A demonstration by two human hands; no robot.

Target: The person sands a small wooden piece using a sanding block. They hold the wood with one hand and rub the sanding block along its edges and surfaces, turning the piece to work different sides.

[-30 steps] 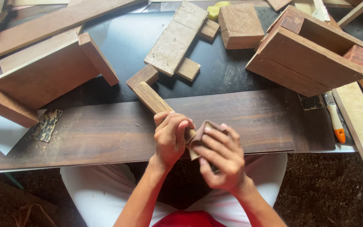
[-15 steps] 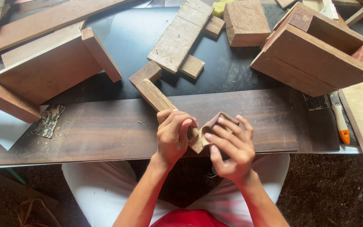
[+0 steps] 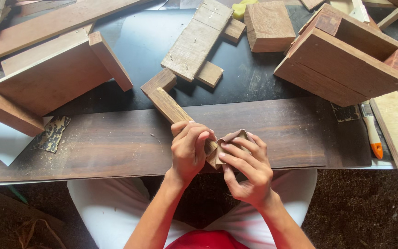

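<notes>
**Sanding the near end of a wood strip**

Gripping a light wood strip (image 3: 173, 108) in a clenched left hand (image 3: 188, 150), the person keeps its near end pinned over the edge of the dark plank (image 3: 93, 147) that fronts the worktop (image 3: 143, 41). The strip runs away and to the left, its far end touching a small block (image 3: 158, 81). The right hand (image 3: 247, 168) is closed around a folded piece of brown sandpaper (image 3: 231, 139), fingers pressing it against the strip's near end.

Compared with a second ago, the right hand has moved up and outward along that end, and the sandpaper now wraps more over the top of the wood rather than sitting under it. The left hand has hardly shifted. That reads as a rubbing stroke under way, with the strip's end being smoothed and the work not finished.

Around them lie an open wooden box (image 3: 351, 60) at the right, a paintbrush (image 3: 371, 129) with an orange handle beside it, a worn sandpaper scrap (image 3: 50, 133) at the left, and a wide board assembly (image 3: 51, 76) behind that.
</notes>
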